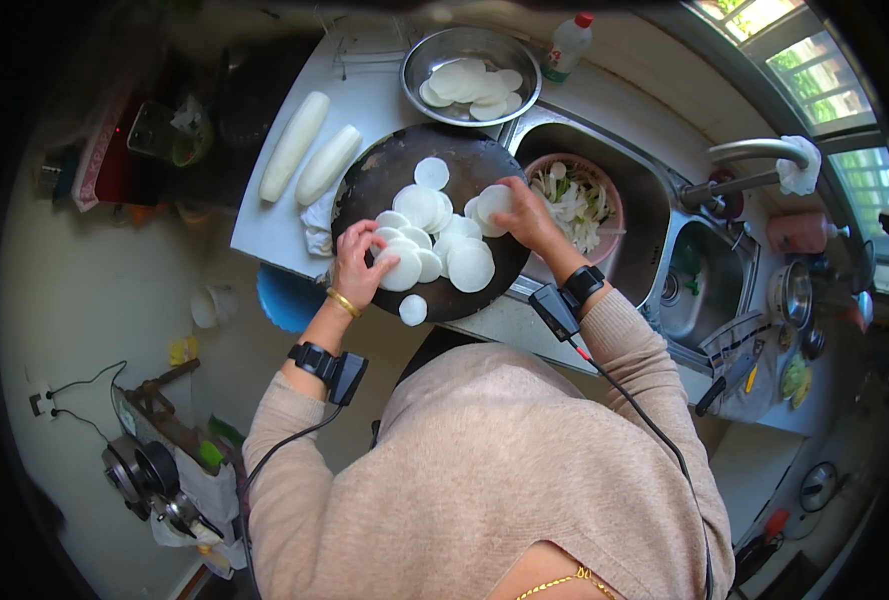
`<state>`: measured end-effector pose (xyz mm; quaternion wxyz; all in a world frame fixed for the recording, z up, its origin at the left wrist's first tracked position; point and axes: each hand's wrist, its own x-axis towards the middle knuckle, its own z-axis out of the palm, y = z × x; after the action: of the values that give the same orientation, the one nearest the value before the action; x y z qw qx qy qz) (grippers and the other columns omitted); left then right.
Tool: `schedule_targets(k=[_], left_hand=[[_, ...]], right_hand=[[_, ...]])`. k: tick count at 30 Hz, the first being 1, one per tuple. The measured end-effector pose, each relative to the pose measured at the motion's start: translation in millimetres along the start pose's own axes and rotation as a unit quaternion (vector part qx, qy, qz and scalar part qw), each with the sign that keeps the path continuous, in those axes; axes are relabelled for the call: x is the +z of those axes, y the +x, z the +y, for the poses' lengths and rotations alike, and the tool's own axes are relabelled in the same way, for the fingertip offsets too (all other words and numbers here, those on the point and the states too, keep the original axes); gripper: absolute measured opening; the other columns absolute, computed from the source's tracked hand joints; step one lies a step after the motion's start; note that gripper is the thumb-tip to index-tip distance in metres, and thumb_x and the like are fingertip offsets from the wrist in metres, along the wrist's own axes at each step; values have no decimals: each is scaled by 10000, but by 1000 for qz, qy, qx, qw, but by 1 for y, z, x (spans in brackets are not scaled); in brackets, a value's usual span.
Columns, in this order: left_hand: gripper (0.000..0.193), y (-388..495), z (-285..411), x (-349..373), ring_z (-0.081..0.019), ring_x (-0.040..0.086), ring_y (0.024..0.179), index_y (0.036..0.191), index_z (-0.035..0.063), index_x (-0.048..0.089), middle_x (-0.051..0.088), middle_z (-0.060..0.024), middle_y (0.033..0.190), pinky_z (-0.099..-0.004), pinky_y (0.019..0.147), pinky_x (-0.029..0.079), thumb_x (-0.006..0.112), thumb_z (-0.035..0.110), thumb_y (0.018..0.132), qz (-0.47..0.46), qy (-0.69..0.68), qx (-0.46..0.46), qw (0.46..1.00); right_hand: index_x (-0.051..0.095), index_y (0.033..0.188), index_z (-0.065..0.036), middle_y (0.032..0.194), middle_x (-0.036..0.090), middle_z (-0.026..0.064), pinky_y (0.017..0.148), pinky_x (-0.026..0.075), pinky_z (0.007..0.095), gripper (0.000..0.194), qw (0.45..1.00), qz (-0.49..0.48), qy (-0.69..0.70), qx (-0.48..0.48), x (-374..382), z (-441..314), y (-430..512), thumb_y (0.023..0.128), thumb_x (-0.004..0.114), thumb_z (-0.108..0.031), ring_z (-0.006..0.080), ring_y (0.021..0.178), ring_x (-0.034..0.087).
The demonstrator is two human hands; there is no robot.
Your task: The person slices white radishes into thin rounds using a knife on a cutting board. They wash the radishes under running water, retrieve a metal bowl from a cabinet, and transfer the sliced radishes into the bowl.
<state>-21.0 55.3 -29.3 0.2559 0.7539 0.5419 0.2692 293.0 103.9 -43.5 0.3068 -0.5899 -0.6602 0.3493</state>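
Note:
A dark round chopping board (482, 154) lies before me, with thin round white radish slices (471, 266) overlapping across its middle. At the board's left side, my left hand (358, 259) has its thumb and fingertips around the edge of a cluster of slices (399, 266). My right hand (528, 216) grips a few slices (494, 201) over the board's right side, near the sink. One small slice (413, 309) sits at the near rim, apart from the others. Two peeled white radishes (294, 146) (329, 165) lie left of the board.
Behind the board stands a steel bowl (412, 90) holding more slices, beside a red-capped bottle (569, 46). A pink basin (615, 187) of cut vegetables is in the double steel sink (643, 225), under a faucet (744, 154). A knife (722, 382) rests on a cloth at right.

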Motion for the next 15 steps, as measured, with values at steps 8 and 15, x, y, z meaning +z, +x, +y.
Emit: schedule_targets(k=[8, 15], left_hand=[[916, -34, 2, 25, -337, 401, 1289, 1423, 54, 356, 410, -170, 1406, -431, 1082, 326, 818, 412, 717, 211, -117, -92, 966], [1132, -5, 3, 1, -381, 321, 1348, 1472, 127, 295, 279, -178, 1499, -443, 1110, 305, 894, 308, 529, -41, 64, 44, 996]], right_hand=[[589, 1168, -178, 1145, 551, 70, 882, 434, 392, 543, 903, -200, -62, -375, 40, -79, -85, 655, 764, -153, 256, 1103, 519], [625, 1112, -198, 1043, 556, 13, 828, 414, 339, 406, 827, -265, -170, -465, 84, -60, -65, 720, 726, -232, 188, 991, 520]])
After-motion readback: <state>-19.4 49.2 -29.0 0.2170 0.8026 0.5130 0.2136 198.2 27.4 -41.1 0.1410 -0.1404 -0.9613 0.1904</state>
